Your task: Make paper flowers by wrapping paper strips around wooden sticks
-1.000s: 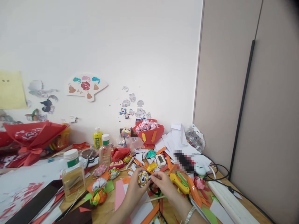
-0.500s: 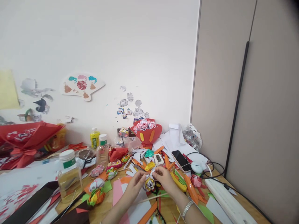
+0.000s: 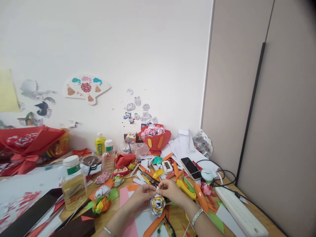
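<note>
A white paper flower with yellow and dark edges (image 3: 158,204) faces me just below my fingertips. My left hand (image 3: 143,195) is closed at its upper left side, fingers bent against the white paper. From the right, my right hand (image 3: 170,191) pinches a pale petal tip at the top of the flower with thumb and forefinger. Both hands meet close together on the flower, and the fingers partly hide its upper edge. Under it lie white and pink sheets (image 3: 130,223) and an orange paper strip (image 3: 154,225).
A yellow cutter (image 3: 185,190), a phone (image 3: 191,168) and a white timer (image 3: 167,167) lie beyond my hands. Paper flowers (image 3: 101,204) and a clear jar (image 3: 73,186) stand left. A white power strip (image 3: 240,210) lies right. A red bouquet (image 3: 155,140) stands against the wall.
The flower has turned its front toward me and come slightly nearer. Both hands have shifted to its top, with the fingers closer together.
</note>
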Motion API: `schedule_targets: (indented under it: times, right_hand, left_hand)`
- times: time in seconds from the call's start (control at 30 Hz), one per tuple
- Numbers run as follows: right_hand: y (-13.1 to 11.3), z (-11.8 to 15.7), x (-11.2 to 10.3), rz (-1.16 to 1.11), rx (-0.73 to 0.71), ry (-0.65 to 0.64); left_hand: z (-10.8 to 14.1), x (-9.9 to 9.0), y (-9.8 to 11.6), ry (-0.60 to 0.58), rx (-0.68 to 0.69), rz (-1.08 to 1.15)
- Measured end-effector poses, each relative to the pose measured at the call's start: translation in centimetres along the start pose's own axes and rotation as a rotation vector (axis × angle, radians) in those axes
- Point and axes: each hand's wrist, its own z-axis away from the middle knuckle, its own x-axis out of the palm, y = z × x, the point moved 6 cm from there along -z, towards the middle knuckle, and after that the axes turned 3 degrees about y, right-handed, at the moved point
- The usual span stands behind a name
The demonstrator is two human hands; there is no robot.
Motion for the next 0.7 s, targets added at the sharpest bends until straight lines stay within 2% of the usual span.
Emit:
schedule_targets:
  times: [0.37, 0.7]
  right_hand:
    - [0.1, 0.2, 0.5, 0.158, -0.012, -0.085]
    - [-0.1, 0.2, 0.5, 0.328, -0.088, -0.056]
  left_hand:
    - [-0.2, -0.1, 0.2, 0.002, 0.068, -0.262]
    - [0.4, -0.4, 1.4, 0.116, 0.173, -0.474]
